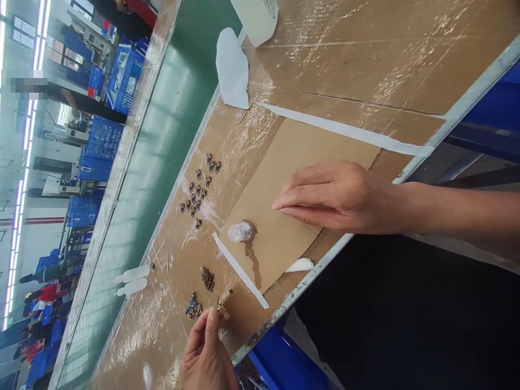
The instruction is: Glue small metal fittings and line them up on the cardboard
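Observation:
My right hand (337,197) lies flat, palm down, on a brown cardboard sheet (284,162), fingers stretched out together and holding nothing. Just beyond its fingertips stands a small clear plastic cap (241,232). My left hand (207,352) is at the bottom edge, thumb and finger pinched on a tiny brass part (218,307). Close to it lie a little heap of blue-and-brass parts (193,307) and a heap of dark brown parts (208,278). Further off, several blue-and-brass parts (197,189) stand in rows.
The worktop (365,65) is covered in shiny tape, with white tape strips (345,130). Two white plastic nozzles (132,280) lie by the green conveyor belt (162,135). A white container (255,19) stands at the top. Blue crates (101,146) and people are beyond.

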A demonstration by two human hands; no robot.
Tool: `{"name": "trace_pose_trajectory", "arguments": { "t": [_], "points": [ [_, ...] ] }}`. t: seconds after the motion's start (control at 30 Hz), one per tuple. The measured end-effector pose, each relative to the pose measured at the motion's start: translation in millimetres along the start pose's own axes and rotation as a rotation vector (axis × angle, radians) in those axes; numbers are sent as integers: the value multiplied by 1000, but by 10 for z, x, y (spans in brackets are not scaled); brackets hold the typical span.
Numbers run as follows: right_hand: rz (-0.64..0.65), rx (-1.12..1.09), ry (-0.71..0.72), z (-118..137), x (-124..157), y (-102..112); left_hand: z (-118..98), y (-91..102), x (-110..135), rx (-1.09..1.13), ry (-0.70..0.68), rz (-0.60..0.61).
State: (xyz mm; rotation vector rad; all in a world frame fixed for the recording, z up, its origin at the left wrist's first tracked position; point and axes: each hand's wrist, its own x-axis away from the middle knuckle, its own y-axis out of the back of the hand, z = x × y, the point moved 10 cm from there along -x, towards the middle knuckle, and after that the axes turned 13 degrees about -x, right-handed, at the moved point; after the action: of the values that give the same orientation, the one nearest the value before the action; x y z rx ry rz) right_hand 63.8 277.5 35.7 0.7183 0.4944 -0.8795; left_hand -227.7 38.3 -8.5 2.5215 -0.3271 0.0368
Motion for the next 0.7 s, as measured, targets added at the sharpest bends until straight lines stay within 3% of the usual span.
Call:
{"name": "trace_pose_trajectory", "arguments": {
  "t": [0.47,0.7],
  "points": [
    [-20,1,4,8,-4,9,20,-13,-114,100,-49,153],
    [4,-8,-57,-76,15,-20,-50,-40,38,261,-139,174]
  ]
}}
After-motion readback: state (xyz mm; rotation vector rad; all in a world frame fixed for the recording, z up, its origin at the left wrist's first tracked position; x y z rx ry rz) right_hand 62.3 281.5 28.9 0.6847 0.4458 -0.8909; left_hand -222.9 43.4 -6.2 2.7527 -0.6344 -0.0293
